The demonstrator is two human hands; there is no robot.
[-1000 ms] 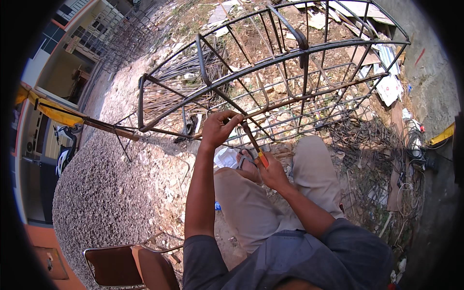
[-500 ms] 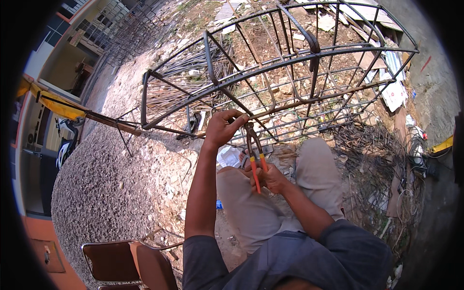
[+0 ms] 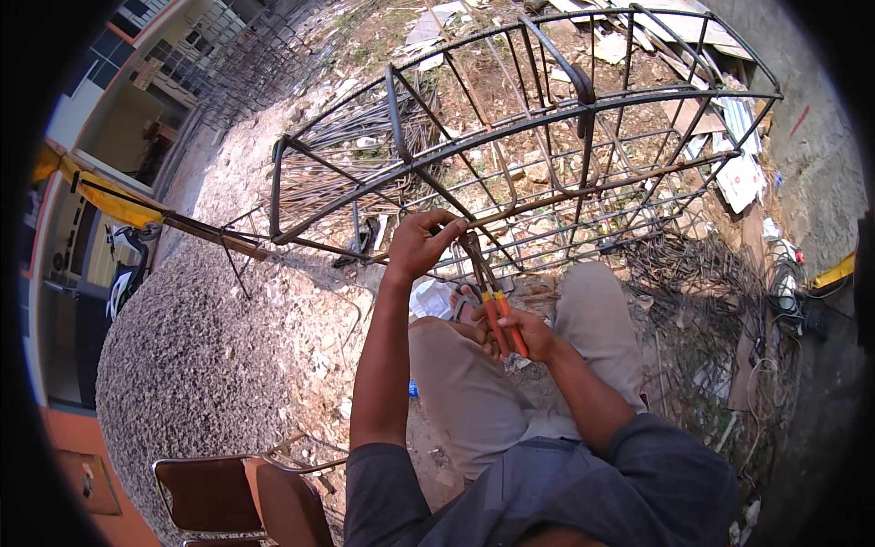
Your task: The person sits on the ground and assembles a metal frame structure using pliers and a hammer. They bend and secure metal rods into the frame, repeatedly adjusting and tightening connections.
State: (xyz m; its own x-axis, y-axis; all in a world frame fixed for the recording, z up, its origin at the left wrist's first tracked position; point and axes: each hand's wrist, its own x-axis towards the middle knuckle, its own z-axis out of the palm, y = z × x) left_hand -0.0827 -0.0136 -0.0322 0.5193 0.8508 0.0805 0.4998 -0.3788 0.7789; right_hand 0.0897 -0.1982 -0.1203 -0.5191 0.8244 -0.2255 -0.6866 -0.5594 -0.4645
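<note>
A long cage of dark rebar point(image 3: 497, 130) stretches across in front of me. My left hand point(image 3: 425, 244) is closed around its near lower bar at a joint, thumb and fingers pinched together. Whether a thin wire sits between those fingers is too small to make out. In my right hand point(image 3: 527, 334) are pincers point(image 3: 481, 270) with orange grips, their handles squeezed close together. The jaws point up and meet the joint just beside my left fingertips. What the jaws bite on is hidden.
A grey gravel heap point(image 3: 191, 392) lies to the left, near a brown chair point(image 3: 214, 492). Loose steel rods point(image 3: 342, 178) lie beyond the cage. Tangled wire and thin rods point(image 3: 693, 278) cover ground at right, beside a concrete wall point(image 3: 820, 182). A yellow-wrapped beam point(image 3: 118, 201) stands left.
The pincer handles have come together from a wider spread and swung to the right along with my right hand. My left hand has stayed at the joint.
</note>
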